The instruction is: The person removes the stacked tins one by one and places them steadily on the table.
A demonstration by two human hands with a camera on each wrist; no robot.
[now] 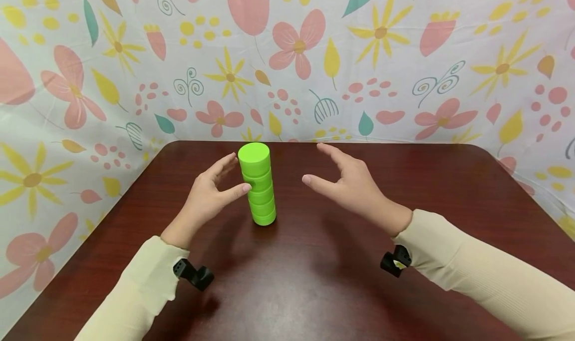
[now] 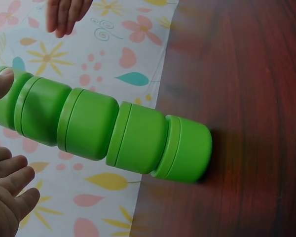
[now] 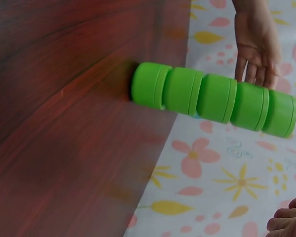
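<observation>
Several bright green round lidded containers stand stacked in one upright column on the table. In the head view, my left hand is just left of the column, fingers spread and thumb at its upper part. The left wrist view shows the loosely bent fingers below the column's top end and the thumb over it. My right hand hovers to the right, a gap away from the column, thumb and fingers apart with nothing between them. Its fingers show at the lower right corner of the right wrist view.
A dark red-brown glossy wooden table lies under both arms. Behind it and along its sides hangs a white cloth printed with flowers and leaves. Both sleeves carry small black wrist cameras, such as the left camera.
</observation>
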